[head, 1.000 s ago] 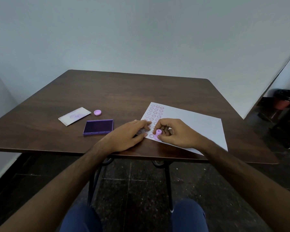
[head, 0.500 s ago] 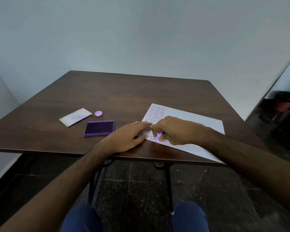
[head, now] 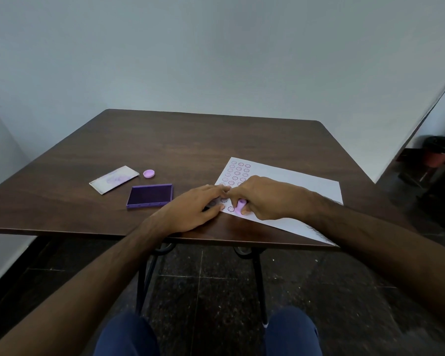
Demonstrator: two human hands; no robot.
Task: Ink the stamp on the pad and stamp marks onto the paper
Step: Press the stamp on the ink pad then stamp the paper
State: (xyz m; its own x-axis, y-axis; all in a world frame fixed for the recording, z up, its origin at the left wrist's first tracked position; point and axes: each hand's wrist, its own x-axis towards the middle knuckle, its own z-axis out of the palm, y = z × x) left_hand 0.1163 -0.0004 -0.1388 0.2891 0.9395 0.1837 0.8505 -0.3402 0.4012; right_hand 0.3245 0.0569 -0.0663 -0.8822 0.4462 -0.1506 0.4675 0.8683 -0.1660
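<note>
The right hand [head: 265, 199] curls knuckles-up around one pink stamp [head: 241, 206], pressing it onto the single paper [head: 293, 191] near the worktop's [head: 190, 145] front edge. The left hand [head: 190, 209] lies flat with fingers spread, pinning the sheet's corner. One ink pad [head: 149, 195] sits left of it. Several printed marks are hidden under both hands.

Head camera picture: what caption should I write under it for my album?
Right hand presses a lilac stamp onto paper while the left hand steadies it beside the ink pad.
</note>
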